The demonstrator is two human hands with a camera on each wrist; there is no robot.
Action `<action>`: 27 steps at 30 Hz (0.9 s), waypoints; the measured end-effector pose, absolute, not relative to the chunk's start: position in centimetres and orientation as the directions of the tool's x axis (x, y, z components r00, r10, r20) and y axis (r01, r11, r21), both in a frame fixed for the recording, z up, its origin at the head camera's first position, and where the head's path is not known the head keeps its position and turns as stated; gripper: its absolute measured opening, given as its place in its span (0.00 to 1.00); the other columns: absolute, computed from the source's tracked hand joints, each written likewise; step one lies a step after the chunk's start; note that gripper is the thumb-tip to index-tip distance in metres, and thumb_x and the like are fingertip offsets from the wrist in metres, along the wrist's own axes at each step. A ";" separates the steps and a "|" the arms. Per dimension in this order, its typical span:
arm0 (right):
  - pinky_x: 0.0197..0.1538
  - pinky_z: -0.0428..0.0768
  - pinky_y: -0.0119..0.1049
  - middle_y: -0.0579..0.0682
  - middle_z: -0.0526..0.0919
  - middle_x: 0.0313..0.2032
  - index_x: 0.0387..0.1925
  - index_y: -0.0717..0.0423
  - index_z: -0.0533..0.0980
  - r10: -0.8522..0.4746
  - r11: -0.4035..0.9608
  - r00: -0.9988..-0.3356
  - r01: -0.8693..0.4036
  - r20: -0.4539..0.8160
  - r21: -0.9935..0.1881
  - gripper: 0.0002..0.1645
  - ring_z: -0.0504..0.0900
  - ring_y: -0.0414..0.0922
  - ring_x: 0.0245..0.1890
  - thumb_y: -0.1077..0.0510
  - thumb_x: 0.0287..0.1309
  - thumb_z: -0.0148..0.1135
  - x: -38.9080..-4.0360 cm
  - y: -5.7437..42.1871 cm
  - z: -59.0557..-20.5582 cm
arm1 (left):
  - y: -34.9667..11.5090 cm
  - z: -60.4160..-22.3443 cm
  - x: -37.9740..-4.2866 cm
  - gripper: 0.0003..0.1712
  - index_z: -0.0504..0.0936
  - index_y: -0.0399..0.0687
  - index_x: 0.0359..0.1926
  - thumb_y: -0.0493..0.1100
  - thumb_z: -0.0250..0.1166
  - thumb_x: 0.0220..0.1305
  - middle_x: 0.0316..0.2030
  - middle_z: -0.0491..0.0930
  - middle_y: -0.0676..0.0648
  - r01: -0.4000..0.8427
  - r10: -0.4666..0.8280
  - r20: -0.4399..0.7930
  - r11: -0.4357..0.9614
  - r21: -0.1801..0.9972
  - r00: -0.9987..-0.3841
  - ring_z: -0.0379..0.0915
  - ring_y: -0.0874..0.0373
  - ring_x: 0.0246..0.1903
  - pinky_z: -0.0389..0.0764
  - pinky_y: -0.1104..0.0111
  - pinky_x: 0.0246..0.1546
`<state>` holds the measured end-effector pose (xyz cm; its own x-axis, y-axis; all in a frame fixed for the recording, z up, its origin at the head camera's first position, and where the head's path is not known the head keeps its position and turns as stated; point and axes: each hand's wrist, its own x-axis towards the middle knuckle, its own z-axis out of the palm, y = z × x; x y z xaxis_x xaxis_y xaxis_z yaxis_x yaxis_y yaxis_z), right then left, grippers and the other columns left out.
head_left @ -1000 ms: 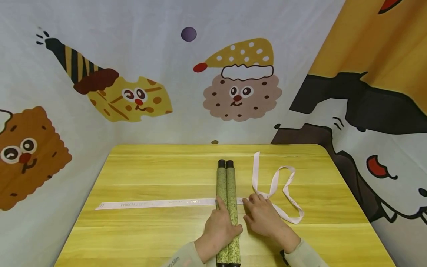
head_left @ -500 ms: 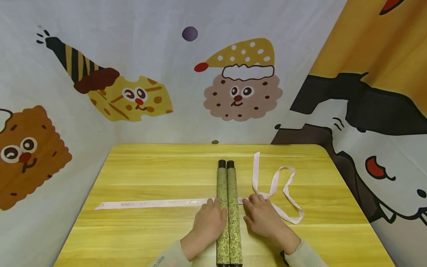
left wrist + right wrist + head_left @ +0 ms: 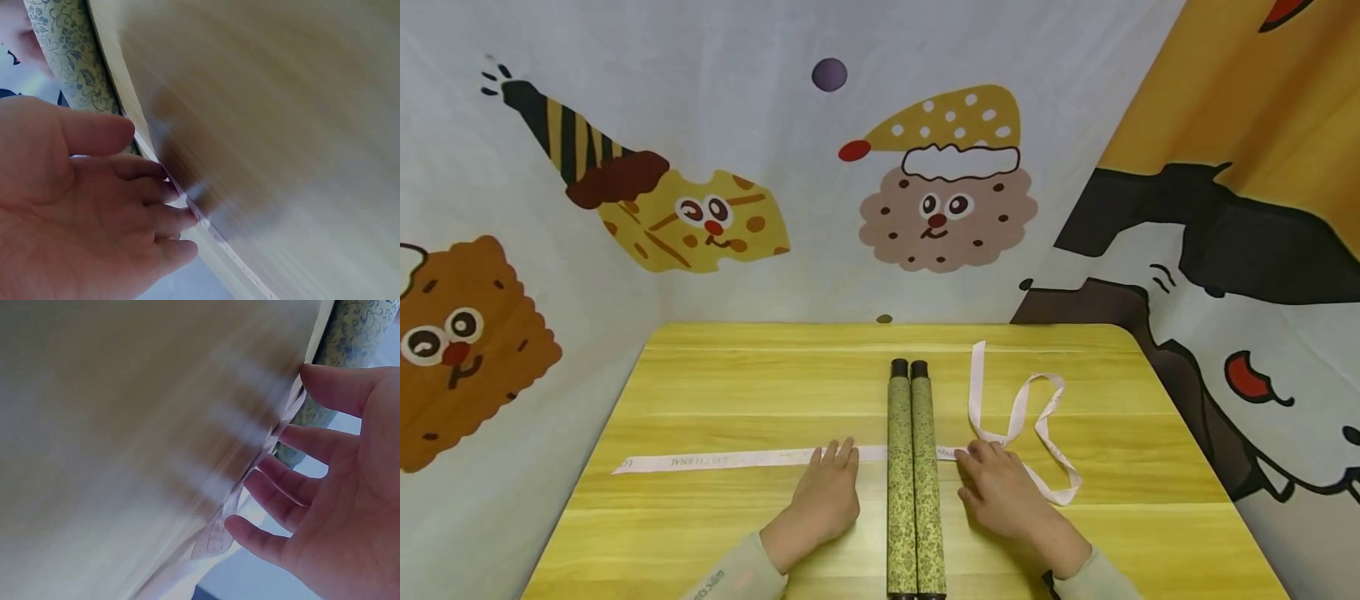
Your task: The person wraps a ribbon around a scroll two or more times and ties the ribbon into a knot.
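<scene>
Table (image 3: pixel 647 533), two rolls (image 3: pixel 902 479) across ribbon (image 3: pixel 722 459), left hand (image 3: pixel 822 502) and right hand (image 3: pixel 1009 497) touching it, both unclenched

Even light is brightening the yellow tabletop (image 3: pixel 760 383) in the head view, while both wrist views are looking dimmer and hazier, with blurred reflections darkening it.

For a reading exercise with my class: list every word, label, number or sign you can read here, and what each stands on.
"Slim": on the left sleeve; letters before it unclear.
"NAL": on the pink ribbon, probably ending "ETERNAL"; start faint.
Its other lettering, including beside the right hand: too small or blurred.
</scene>
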<state>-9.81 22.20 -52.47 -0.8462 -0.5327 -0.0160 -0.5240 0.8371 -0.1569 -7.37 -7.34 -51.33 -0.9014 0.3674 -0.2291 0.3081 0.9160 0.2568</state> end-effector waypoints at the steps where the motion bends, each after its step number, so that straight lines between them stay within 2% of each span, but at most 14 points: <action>1: 0.51 0.71 0.54 0.55 0.72 0.54 0.62 0.53 0.70 -0.526 0.841 -0.850 -0.518 -0.018 -0.156 0.33 0.66 0.50 0.53 0.44 0.56 0.61 -9.8 22.6 -52.5 | -7.5 -51.4 -7.4 0.29 0.62 0.34 0.66 0.40 0.48 0.65 0.69 0.53 0.38 0.317 0.371 -0.234 0.918 0.240 -0.899 0.43 0.41 0.66 0.50 0.46 0.66; 7: 0.49 0.73 0.56 0.57 0.73 0.53 0.60 0.54 0.72 -0.498 0.858 -0.867 -0.494 0.007 -0.143 0.32 0.67 0.52 0.53 0.45 0.56 0.63 -9.6 24.9 -52.2 | -8.3 -51.4 -7.3 0.29 0.59 0.35 0.68 0.45 0.45 0.71 0.70 0.51 0.39 0.339 0.384 -0.250 0.918 0.206 -0.889 0.42 0.42 0.66 0.50 0.47 0.67; 15: 0.46 0.72 0.61 0.58 0.75 0.51 0.55 0.58 0.75 -0.438 0.887 -0.898 -0.440 0.049 -0.139 0.30 0.70 0.57 0.51 0.48 0.52 0.67 -10.0 28.3 -52.4 | -9.6 -51.3 -7.0 0.30 0.59 0.32 0.67 0.45 0.48 0.70 0.69 0.51 0.36 0.388 0.434 -0.207 0.893 0.227 -0.877 0.42 0.40 0.66 0.52 0.44 0.64; 27: 0.34 0.74 0.57 0.52 0.78 0.38 0.44 0.56 0.78 -0.350 0.932 -0.936 -0.352 0.029 -0.087 0.20 0.75 0.52 0.39 0.53 0.50 0.68 -10.8 33.2 -51.8 | -10.8 -51.7 -6.8 0.31 0.59 0.32 0.67 0.46 0.51 0.69 0.69 0.52 0.36 0.386 0.437 -0.170 0.883 0.266 -0.883 0.43 0.40 0.66 0.54 0.46 0.65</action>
<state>-10.82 33.17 -51.76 -0.9361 -0.3505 0.0293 -0.3517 0.9321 -0.0867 -6.79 -10.84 -51.69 -0.8832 0.4371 -0.1698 0.3861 0.8833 0.2659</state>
